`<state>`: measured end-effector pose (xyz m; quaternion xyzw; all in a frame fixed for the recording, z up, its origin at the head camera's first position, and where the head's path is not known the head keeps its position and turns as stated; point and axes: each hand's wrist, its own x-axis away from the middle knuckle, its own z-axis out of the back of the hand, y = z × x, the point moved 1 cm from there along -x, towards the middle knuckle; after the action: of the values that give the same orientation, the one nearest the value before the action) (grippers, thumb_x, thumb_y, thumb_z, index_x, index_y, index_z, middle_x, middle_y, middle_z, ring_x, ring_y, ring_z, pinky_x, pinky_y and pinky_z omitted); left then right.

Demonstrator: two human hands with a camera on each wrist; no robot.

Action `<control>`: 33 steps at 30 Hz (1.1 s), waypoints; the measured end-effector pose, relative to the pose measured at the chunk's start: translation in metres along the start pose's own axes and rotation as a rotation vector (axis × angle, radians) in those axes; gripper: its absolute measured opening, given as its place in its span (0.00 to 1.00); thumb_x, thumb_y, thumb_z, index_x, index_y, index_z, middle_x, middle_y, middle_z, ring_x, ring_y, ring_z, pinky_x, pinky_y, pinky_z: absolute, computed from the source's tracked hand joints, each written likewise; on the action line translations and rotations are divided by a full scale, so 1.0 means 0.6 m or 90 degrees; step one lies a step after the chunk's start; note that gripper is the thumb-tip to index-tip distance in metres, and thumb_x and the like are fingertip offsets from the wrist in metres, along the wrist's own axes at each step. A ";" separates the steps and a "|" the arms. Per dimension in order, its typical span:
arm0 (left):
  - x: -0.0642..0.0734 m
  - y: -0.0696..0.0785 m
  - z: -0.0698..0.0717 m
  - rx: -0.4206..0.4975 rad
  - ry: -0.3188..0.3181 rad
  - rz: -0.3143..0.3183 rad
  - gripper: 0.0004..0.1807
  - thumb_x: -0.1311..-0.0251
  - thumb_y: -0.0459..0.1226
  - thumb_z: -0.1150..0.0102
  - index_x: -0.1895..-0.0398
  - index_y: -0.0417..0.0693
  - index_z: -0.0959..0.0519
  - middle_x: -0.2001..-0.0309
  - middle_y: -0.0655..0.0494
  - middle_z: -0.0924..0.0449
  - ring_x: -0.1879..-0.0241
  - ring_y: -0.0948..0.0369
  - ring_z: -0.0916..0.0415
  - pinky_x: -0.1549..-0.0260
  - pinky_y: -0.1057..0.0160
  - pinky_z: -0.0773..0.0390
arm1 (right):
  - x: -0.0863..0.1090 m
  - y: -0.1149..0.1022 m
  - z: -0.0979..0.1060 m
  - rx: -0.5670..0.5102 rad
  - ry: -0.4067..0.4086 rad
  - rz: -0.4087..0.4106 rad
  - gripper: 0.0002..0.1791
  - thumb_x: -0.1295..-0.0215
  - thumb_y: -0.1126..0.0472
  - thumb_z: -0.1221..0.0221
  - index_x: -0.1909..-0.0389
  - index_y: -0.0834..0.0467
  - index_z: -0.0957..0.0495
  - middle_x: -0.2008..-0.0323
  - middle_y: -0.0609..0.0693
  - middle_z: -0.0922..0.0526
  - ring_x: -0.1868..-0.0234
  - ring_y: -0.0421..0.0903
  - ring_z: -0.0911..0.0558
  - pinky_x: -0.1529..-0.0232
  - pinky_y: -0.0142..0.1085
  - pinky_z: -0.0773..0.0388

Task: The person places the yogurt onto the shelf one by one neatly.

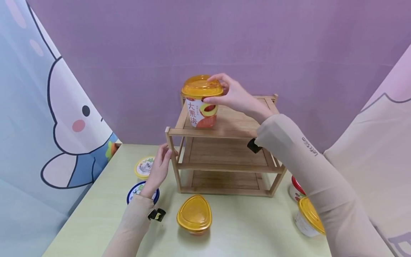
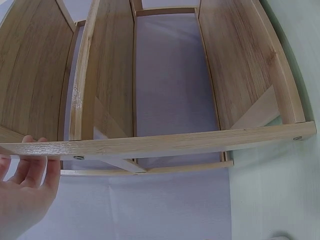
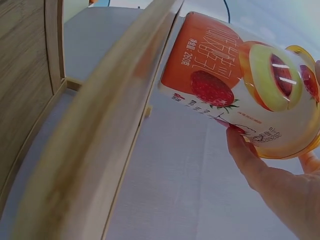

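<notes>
A tall yogurt cup [image 1: 201, 107] with an orange lid and fruit pictures stands upright at the front left of the wooden rack's top shelf. My right hand [image 1: 236, 95] holds it near the lid, thumb on the front side and fingers at the lid's edge. In the right wrist view the cup's base [image 3: 175, 55] is right at the shelf board. The three-tier wooden rack [image 1: 224, 167] stands on the table. My left hand [image 1: 160, 167] grips its left front post [image 2: 165, 142], fingertips curled over the wood.
On the table are an orange-lidded cup [image 1: 194, 214] in front of the rack, yellow-lidded [image 1: 143, 167] and blue-rimmed [image 1: 135, 191] tubs at left, and red-lidded [image 1: 297, 189] and yellow-lidded [image 1: 308, 219] tubs at right. A purple curtain [image 1: 224, 43] hangs behind.
</notes>
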<state>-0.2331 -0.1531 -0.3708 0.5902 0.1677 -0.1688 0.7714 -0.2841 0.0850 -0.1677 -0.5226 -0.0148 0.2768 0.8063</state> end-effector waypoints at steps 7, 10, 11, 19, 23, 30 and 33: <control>0.001 -0.003 0.000 -0.007 0.000 0.006 0.16 0.32 0.36 0.66 0.46 0.36 0.41 0.61 0.39 0.28 0.55 0.50 0.30 0.51 0.57 0.33 | -0.007 0.009 -0.005 0.006 -0.003 -0.001 0.30 0.49 0.59 0.37 0.45 0.54 0.39 0.50 0.55 0.28 0.53 0.48 0.25 0.54 0.39 0.28; 0.001 -0.004 0.000 0.000 0.001 -0.011 0.16 0.32 0.37 0.66 0.46 0.36 0.40 0.62 0.38 0.28 0.56 0.49 0.30 0.52 0.54 0.32 | -0.009 0.011 -0.004 0.009 -0.001 0.001 0.31 0.49 0.59 0.37 0.45 0.54 0.39 0.50 0.55 0.28 0.53 0.48 0.25 0.53 0.39 0.28; 0.001 -0.005 0.000 0.002 0.001 -0.021 0.16 0.32 0.38 0.66 0.46 0.37 0.40 0.63 0.38 0.28 0.56 0.49 0.30 0.53 0.53 0.32 | -0.009 0.012 -0.004 0.010 0.000 0.002 0.31 0.49 0.59 0.37 0.45 0.54 0.39 0.49 0.55 0.28 0.53 0.48 0.25 0.53 0.39 0.28; 0.002 -0.004 0.000 0.021 0.012 -0.074 0.17 0.33 0.42 0.64 0.48 0.41 0.37 0.65 0.42 0.27 0.60 0.54 0.29 0.56 0.55 0.31 | -0.009 0.014 -0.004 0.021 -0.001 0.008 0.31 0.49 0.59 0.36 0.45 0.54 0.38 0.49 0.54 0.29 0.52 0.47 0.26 0.53 0.39 0.29; 0.000 -0.003 -0.001 0.007 0.001 -0.021 0.16 0.32 0.38 0.66 0.47 0.38 0.39 0.63 0.40 0.28 0.57 0.53 0.30 0.53 0.54 0.32 | -0.007 0.015 -0.005 0.024 0.004 0.008 0.30 0.49 0.59 0.36 0.45 0.53 0.38 0.48 0.53 0.30 0.53 0.47 0.26 0.53 0.39 0.29; -0.002 0.003 -0.001 0.017 -0.005 0.004 0.15 0.32 0.36 0.66 0.47 0.38 0.39 0.62 0.40 0.29 0.56 0.49 0.31 0.50 0.54 0.34 | -0.005 0.012 -0.005 0.052 0.008 0.017 0.32 0.49 0.57 0.37 0.44 0.52 0.39 0.47 0.53 0.30 0.52 0.46 0.26 0.52 0.38 0.29; -0.002 0.004 -0.001 0.013 -0.006 -0.003 0.15 0.32 0.36 0.66 0.47 0.37 0.40 0.63 0.39 0.29 0.56 0.50 0.31 0.51 0.54 0.34 | -0.003 0.010 -0.005 0.059 0.006 0.024 0.34 0.49 0.57 0.37 0.42 0.53 0.40 0.47 0.54 0.30 0.52 0.45 0.27 0.51 0.37 0.30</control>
<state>-0.2329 -0.1520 -0.3686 0.5968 0.1640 -0.1747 0.7658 -0.2874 0.0834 -0.1736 -0.4863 0.0117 0.2902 0.8241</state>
